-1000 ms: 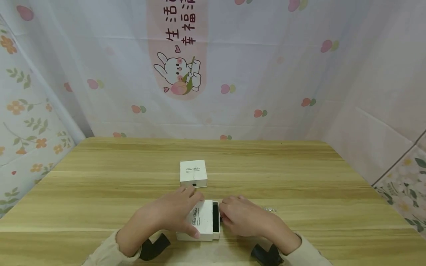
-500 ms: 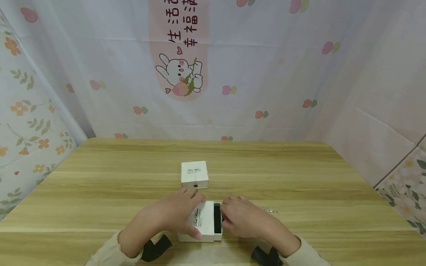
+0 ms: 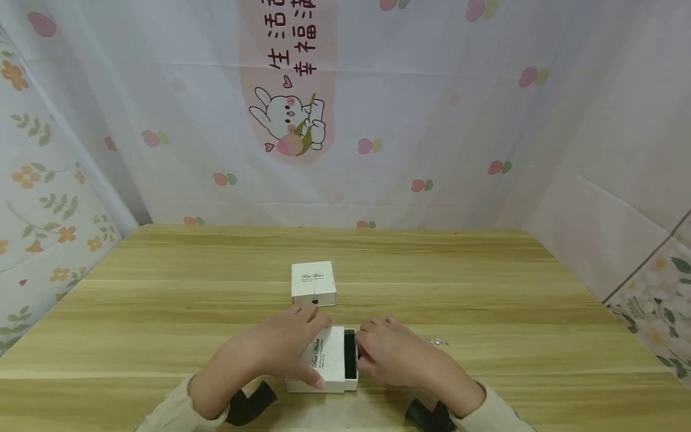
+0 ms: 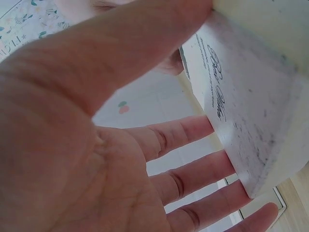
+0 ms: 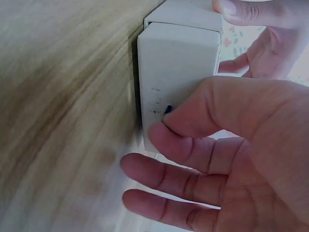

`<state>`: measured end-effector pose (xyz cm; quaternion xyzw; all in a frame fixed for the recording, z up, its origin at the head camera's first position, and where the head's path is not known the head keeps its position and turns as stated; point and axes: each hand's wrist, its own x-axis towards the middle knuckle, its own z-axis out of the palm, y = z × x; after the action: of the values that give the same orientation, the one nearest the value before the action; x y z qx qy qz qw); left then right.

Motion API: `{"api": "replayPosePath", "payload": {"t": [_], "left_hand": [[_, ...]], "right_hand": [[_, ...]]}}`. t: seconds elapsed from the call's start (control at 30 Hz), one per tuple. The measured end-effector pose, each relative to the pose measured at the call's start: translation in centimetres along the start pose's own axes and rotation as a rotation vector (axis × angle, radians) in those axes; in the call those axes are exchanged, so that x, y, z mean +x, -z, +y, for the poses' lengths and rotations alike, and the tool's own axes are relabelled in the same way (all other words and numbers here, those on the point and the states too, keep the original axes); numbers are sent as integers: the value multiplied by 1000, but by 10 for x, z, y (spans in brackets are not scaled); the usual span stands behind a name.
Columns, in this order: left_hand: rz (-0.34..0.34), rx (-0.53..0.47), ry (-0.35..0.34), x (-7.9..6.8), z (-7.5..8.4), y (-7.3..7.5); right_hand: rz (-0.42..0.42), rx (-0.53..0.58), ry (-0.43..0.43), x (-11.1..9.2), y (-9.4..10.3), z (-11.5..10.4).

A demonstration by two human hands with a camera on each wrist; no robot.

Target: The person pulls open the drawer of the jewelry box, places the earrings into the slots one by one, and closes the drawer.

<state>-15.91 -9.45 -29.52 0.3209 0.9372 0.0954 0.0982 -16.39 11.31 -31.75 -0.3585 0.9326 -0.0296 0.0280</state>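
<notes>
A white drawer-style gift box [image 3: 333,354] with "Best Wishes" lettering lies on the table before me. Its inner drawer [image 3: 351,384] stands a little way out on the right, showing a black lining [image 3: 349,355]. My left hand [image 3: 281,342] holds the sleeve across its width, thumb on the near edge and fingertips along the far edge. With thumb and index finger, my right hand [image 3: 394,354] pinches the small black pull tab [image 5: 167,110] on the drawer front. The other right fingers stretch out loosely beneath in the right wrist view.
A second white box [image 3: 314,279], closed, sits just beyond my left hand. Right of my right hand lies a small silver, chain-like piece [image 3: 437,341]. The wooden table [image 3: 486,282] reaches back to a patterned cloth [image 3: 442,120].
The drawer stands very slightly further out of its sleeve than a second ago. Both hands keep the same hold, and the other things have stayed in place.
</notes>
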Motion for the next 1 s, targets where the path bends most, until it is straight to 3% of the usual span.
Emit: {"api": "replayPosePath", "payload": {"t": [0.17,0.3,0.43,0.6,1.0], "left_hand": [[3,-2,-6,0,-1,-1],[2,4,-9,1,-1,-1],[0,3,-5,1,-1,0],[-5,-7,8,0,0,0],[-13,3,9,-1,0,1]], "right_hand": [[6,-6,-39,-2,7,0],[37,69,-66,-6,16,0],[-2,132,-103,-6,22,-4],[-74,123,-103,-4,19,-9],[-85,105,-79,-3,10,-10]]}}
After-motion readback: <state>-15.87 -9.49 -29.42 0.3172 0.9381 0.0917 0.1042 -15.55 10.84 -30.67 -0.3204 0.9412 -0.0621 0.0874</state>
